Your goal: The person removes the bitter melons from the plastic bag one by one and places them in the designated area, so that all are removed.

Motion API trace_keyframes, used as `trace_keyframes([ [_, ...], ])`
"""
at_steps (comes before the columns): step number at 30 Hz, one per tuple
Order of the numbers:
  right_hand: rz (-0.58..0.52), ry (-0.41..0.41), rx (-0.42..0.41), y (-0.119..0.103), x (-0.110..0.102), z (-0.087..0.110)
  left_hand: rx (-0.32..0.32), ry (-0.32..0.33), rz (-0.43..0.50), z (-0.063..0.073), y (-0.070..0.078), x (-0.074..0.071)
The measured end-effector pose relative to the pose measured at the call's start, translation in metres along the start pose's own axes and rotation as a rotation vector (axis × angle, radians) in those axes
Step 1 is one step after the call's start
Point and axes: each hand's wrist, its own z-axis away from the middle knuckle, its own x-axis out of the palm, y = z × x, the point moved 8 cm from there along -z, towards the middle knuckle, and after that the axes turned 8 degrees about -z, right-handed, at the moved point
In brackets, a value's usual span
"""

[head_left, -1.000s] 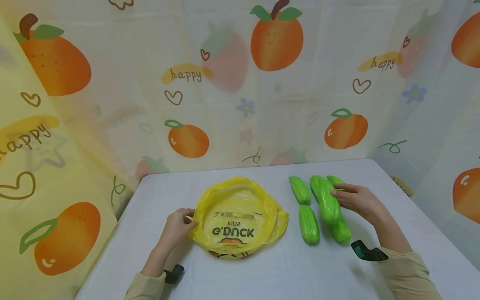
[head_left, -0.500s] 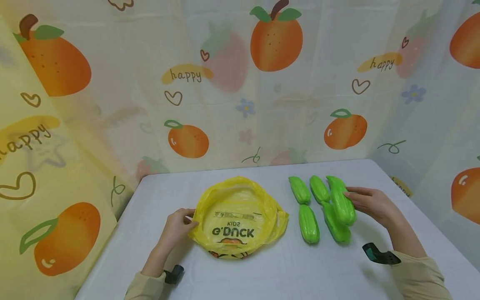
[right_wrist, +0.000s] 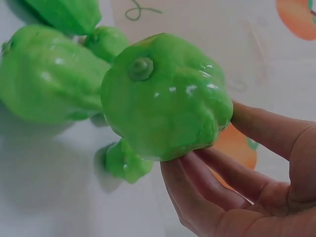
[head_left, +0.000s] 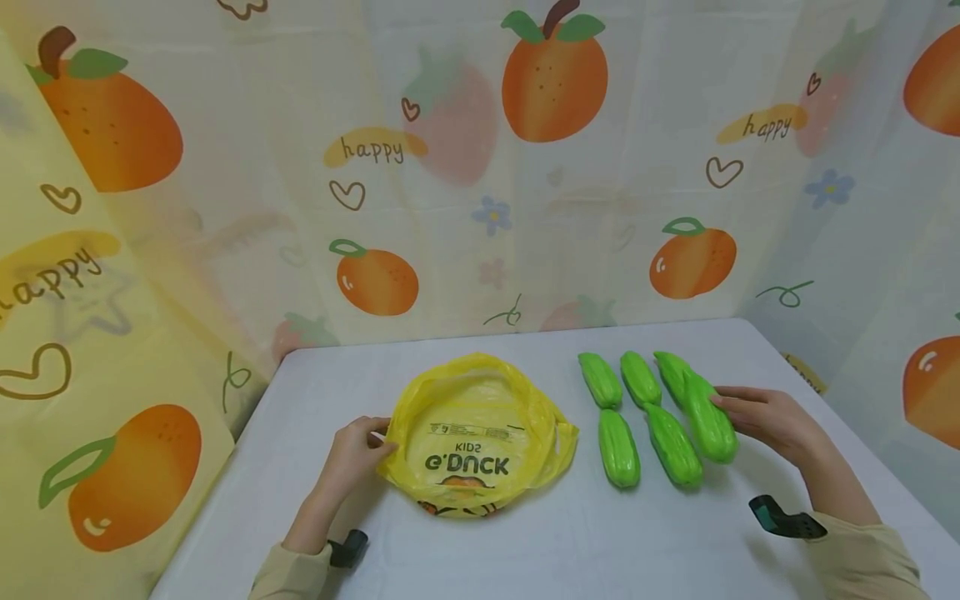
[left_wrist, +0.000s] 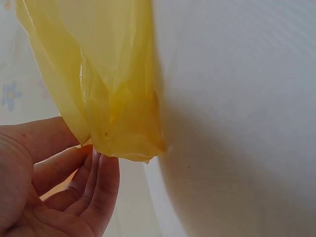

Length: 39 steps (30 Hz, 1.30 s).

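Note:
A yellow plastic bag (head_left: 480, 400) with its mouth spread faces up on the left half of the table. My left hand (head_left: 354, 446) pinches its left rim between thumb and fingers; the left wrist view shows the thumb and fingertips on a fold of the yellow film (left_wrist: 123, 123). At the right, my right hand (head_left: 776, 421) grips a glossy, ribbed green gourd (head_left: 711, 425) by its side. In the right wrist view, thumb and fingers stand on either side of that gourd (right_wrist: 163, 98), whose stem nub faces the camera. Its far end overlaps another gourd (head_left: 671, 367).
Left of the held one lie more green gourds in two lines: one line has a far gourd (head_left: 600, 379) and a near gourd (head_left: 618, 450), the other a far gourd (head_left: 640, 377) and a near gourd (head_left: 675, 446). A fruit-print curtain (head_left: 465, 250) borders the white table (head_left: 525, 550).
My right hand has carried the gourd rightward and slightly nearer, off the middle line of gourds, so those below show fully. My left hand and the bag have stayed put.

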Motion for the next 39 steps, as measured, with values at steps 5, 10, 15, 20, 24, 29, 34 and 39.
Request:
trace_keyframes([
  [5,0.005,-0.007,0.017,0.009,-0.005,-0.001,0.002,0.001,-0.005,0.0,0.0,-0.001],
  [10,-0.003,-0.024,0.039,0.022,-0.009,-0.001,0.003,-0.001,-0.01,-0.001,-0.001,-0.001],
  [15,-0.01,-0.036,0.064,0.034,-0.011,-0.002,0.001,-0.005,-0.015,-0.001,-0.001,-0.001],
  [20,-0.039,-0.042,0.086,0.043,-0.01,-0.004,0.009,-0.004,-0.004,-0.001,0.0,-0.002],
  [24,-0.057,-0.045,0.111,0.051,-0.01,-0.007,0.004,-0.009,-0.01,-0.002,0.0,-0.001],
  [29,-0.052,-0.044,0.131,0.058,-0.011,-0.012,-0.001,-0.012,-0.007,-0.001,0.0,0.0],
  [34,-0.057,-0.051,0.146,0.06,-0.01,-0.014,-0.002,-0.012,-0.008,0.001,0.001,0.0],
  [39,-0.079,-0.05,0.157,0.061,-0.011,-0.014,-0.001,-0.012,-0.011,0.001,0.001,0.0],
])
